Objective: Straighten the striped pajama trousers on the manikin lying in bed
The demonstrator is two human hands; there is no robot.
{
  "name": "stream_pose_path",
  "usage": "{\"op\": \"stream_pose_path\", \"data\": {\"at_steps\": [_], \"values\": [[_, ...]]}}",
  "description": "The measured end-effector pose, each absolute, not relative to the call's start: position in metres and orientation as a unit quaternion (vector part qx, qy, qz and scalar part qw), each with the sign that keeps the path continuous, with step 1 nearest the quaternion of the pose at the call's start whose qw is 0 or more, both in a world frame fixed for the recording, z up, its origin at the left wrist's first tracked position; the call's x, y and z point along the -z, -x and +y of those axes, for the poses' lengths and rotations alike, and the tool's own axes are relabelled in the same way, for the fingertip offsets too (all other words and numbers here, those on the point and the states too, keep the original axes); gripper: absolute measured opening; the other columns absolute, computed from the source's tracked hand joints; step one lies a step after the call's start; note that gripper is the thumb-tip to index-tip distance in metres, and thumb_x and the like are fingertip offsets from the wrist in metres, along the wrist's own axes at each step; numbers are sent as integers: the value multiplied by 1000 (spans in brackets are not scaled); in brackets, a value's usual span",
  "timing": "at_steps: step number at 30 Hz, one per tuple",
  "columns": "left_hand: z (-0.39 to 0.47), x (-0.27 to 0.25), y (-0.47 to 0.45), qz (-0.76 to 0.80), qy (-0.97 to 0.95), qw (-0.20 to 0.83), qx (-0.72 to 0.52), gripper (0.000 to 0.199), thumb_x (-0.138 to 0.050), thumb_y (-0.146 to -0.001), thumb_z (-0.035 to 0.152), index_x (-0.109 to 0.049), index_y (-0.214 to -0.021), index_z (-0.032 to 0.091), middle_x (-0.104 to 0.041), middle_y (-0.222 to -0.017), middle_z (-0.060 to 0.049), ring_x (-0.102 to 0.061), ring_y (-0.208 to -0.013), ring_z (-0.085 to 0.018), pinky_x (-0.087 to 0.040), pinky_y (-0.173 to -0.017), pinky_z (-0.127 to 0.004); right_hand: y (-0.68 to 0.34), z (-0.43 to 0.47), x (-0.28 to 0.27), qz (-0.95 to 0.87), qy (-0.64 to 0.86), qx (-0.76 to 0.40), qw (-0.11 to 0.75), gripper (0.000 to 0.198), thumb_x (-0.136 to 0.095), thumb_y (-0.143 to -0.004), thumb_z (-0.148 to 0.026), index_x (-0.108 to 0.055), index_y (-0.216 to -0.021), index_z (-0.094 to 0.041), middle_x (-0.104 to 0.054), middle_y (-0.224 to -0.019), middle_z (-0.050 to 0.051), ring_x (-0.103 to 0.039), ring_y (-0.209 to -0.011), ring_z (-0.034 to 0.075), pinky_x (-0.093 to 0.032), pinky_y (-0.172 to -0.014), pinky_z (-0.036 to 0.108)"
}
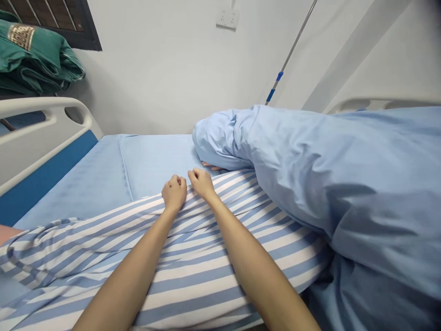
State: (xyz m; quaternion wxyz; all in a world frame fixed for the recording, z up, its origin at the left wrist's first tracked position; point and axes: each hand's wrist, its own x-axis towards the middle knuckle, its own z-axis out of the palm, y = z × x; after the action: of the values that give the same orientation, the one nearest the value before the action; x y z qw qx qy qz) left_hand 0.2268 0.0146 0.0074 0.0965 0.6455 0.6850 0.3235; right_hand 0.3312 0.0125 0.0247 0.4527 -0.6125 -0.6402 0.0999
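On the bed, striped trousers [193, 276] in blue and white cover the legs of a lying person. My left hand [174, 192] is closed at the far edge of the trousers, fingers curled inward on the cloth. Close to its right, my right hand [200, 182] is also closed on that edge, with a small gap between the fists. The fingertips are largely hidden. Just beyond my right hand, the lying person's fingers [212, 166] show under a light blue quilt [296, 151]. The quilt lies bunched over the body on the right.
A pale blue sheet [151, 156] covers the mattress. At left stands a cream and blue bed end panel [41, 151], with folded green cloth [37, 59] beyond it. A metal pole [292, 46] with blue sleeves rises behind the quilt. A socket plate [228, 18] is on the wall.
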Motion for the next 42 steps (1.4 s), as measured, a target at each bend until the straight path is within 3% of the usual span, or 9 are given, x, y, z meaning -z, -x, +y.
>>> {"op": "stream_pose_path", "data": {"at_steps": [8, 16, 25, 30, 33, 37, 42], "values": [[14, -23, -232, 687, -644, 146, -303, 27, -33, -80, 35, -48, -63, 22, -61, -71, -4, -52, -69, -18, -30, -59, -26, -332, 12, -28, -608, 602, -131, 501, 34, -39, -80, -33, -34, -50, -19, -34, -47, -6, -31, -49, 9, -22, -50, 23], [22, -73, -278, 519, -604, 265, -544, 29, -31, -81, 37, -35, -57, 21, -43, -54, 4, -42, -54, -10, -32, -55, -22, -344, 19, -32, -533, 542, -250, 600, 34, -39, -78, -38, -31, -50, -20, -31, -47, -7, -31, -50, 8, -23, -48, 21], [18, -21, -281, 626, -628, 196, -420, 28, -29, -84, 35, -41, -62, 22, -57, -66, -1, -49, -64, -14, -29, -57, -25, -346, 22, -28, -509, 532, -236, 634, 35, -43, -78, -35, -27, -51, -20, -29, -48, -7, -30, -50, 7, -27, -49, 21], [15, -29, -279, 628, -644, 189, -394, 28, -28, -85, 34, -44, -66, 22, -59, -68, -1, -51, -64, -15, -28, -57, -25, -344, 19, -28, -518, 553, -231, 611, 34, -41, -78, -36, -30, -50, -20, -31, -48, -7, -32, -49, 8, -27, -49, 21], [13, -30, -279, 637, -637, 190, -391, 27, -28, -85, 33, -44, -66, 23, -59, -67, -2, -51, -64, -15, -27, -55, -25, -346, 16, -40, -533, 599, -230, 552, 31, -39, -77, -33, -33, -50, -20, -34, -47, -6, -34, -50, 9, -27, -50, 22], [12, -28, -278, 648, -621, 198, -394, 26, -30, -85, 34, -48, -69, 24, -61, -69, -2, -52, -65, -16, -27, -55, -24, -353, 10, -69, -647, 607, -155, 434, 28, -44, -74, -30, -38, -50, -19, -39, -48, -6, -35, -51, 8, -25, -51, 22], [13, -23, -280, 642, -631, 172, -400, 25, -32, -83, 31, -47, -65, 23, -58, -64, 0, -50, -62, -15, -28, -56, -24, -365, 13, -65, -667, 612, -93, 413, 29, -39, -80, -31, -42, -54, -19, -41, -51, -5, -36, -53, 9, -24, -53, 22]]}}
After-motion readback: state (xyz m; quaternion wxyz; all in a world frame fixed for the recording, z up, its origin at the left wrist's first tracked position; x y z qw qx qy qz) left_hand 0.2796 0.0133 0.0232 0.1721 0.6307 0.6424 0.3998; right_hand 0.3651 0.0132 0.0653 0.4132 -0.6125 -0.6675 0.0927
